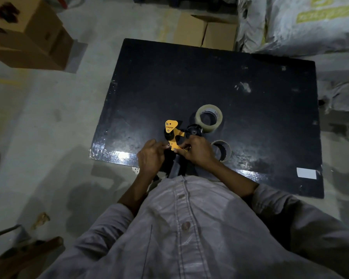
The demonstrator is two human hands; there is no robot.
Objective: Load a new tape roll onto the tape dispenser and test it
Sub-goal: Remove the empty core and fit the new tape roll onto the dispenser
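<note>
Tape dispenser (172,133) has an empty hub, I've got both hands (149,156) (197,151) clamped on it; full tape roll (209,117) and spent core (222,151) lie on the counter (189,81).

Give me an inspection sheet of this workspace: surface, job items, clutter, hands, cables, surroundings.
Surface: black tabletop, scuffed, glare along the near edge.
Job's things: yellow tape dispenser with bare hub; clear tape roll lying flat beyond it; near-empty cardboard core beside the right hand.
Clutter: white label at the near right corner.
Hands: left hand and right hand both grip the dispenser's lower frame.
Cables: nothing seen.
Surroundings: cardboard boxes on the floor, white sacks at far right.
</note>
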